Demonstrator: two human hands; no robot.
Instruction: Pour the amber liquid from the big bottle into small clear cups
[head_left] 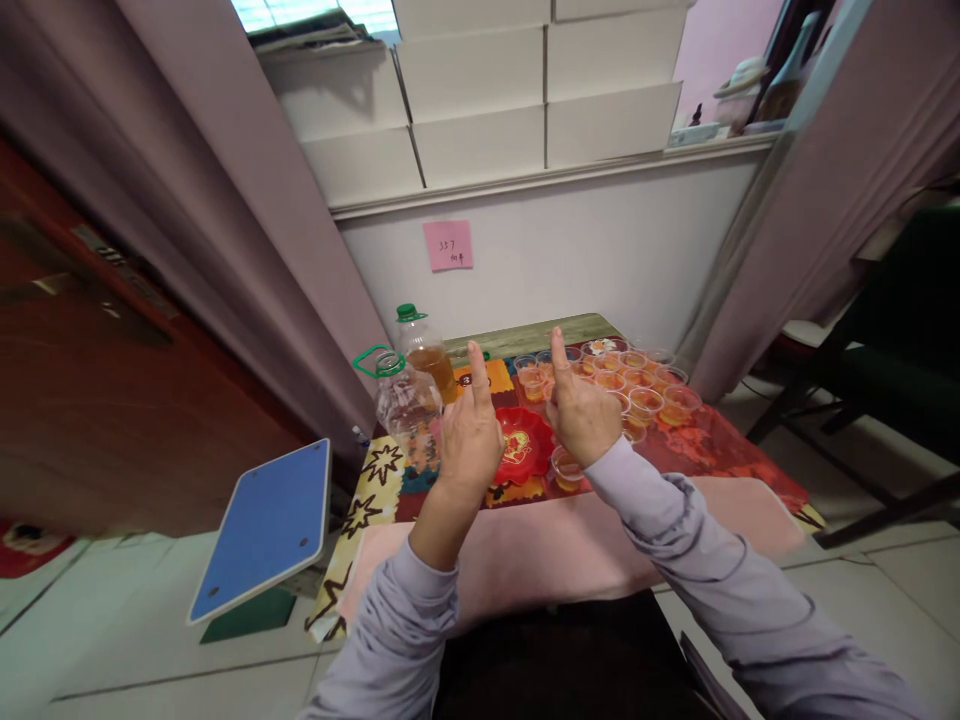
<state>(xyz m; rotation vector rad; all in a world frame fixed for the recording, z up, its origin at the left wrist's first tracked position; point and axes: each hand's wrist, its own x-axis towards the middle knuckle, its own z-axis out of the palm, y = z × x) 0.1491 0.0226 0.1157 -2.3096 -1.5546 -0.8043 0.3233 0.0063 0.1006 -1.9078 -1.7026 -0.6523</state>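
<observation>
My left hand (471, 430) is held up over the table, its index finger stretched upward and the other fingers curled. To its right my right hand (585, 412) makes the same shape, index finger pointing up. Nothing shows in either hand. Between and below them lies a red scalloped plate (534, 455) with a gold heart design. Several clear plastic cups (646, 402) with amber liquid stand beyond and beside my right hand. One cup (568, 470) sits apart, near the plate. Left of my left hand are a clear jug (401, 400) and a green-capped jug (435, 368) of amber liquid.
A patterned cloth (750, 465) covers the low table, with a pink towel (547, 550) along its near edge. A blue-topped stool (270, 520) stands at the left, a dark chair (892, 370) at the right. A pink note (448, 246) is stuck to the wall behind.
</observation>
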